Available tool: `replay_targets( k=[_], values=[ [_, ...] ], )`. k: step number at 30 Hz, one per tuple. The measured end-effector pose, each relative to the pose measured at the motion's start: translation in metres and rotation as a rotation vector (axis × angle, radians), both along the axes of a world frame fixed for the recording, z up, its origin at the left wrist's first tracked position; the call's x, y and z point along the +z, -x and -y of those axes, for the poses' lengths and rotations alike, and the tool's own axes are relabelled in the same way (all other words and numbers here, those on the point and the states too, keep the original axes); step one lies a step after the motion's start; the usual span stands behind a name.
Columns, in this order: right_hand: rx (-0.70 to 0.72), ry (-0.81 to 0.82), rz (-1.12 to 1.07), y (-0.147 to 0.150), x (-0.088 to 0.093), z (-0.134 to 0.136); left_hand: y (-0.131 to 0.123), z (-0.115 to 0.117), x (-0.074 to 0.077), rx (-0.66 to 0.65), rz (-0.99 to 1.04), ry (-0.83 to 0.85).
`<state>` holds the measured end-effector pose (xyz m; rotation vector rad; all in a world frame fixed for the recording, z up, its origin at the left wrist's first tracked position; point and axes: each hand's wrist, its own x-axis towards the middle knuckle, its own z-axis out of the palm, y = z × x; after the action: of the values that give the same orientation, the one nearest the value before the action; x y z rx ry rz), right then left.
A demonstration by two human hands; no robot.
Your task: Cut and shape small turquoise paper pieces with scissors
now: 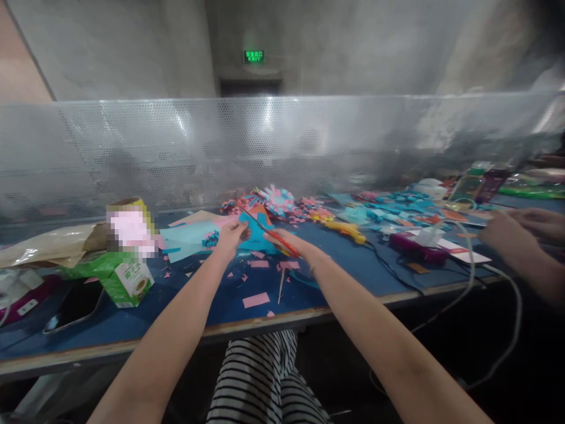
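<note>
Scissors with red handles (286, 240) are in my right hand (299, 246), their dark blades slanting up and left. My left hand (232, 238) is closed at the left edge of a piece of blue paper (258, 237); its fingertips are small and blurred here. The blades lie across this blue paper, and whether they are open is unclear. Behind both hands stand paper flowers in pink, white and blue (278, 200). Light blue sheets (189, 235) lie left of my left hand. Pink paper scraps (256, 300) and a thin stick (281, 285) are on the blue table just below.
A yellow glue gun (346, 231) with a black cord lies to the right, near a purple power strip (417, 248) and blue paper pieces (397, 206). Another person's hands (512, 232) are at far right. On the left are a green box (128, 280) and a phone (75, 306).
</note>
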<state>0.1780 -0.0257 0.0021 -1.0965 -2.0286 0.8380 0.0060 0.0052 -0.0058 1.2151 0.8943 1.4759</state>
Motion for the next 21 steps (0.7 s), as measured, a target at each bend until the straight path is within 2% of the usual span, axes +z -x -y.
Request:
replay_targets(
  k=[3, 13, 21],
  values=[
    [0.004, 0.026, 0.047, -0.001, 0.001, -0.001, 0.0, 0.0, 0.0, 0.001, 0.002, 0.01],
    [-0.125, -0.105, 0.25, 0.001, -0.003, -0.012, 0.0, 0.002, 0.002, -0.003, 0.009, 0.049],
    [-0.174, -0.134, 0.23, 0.0, -0.005, -0.016, 0.0, 0.004, 0.004, 0.0, 0.016, 0.057]
  ],
)
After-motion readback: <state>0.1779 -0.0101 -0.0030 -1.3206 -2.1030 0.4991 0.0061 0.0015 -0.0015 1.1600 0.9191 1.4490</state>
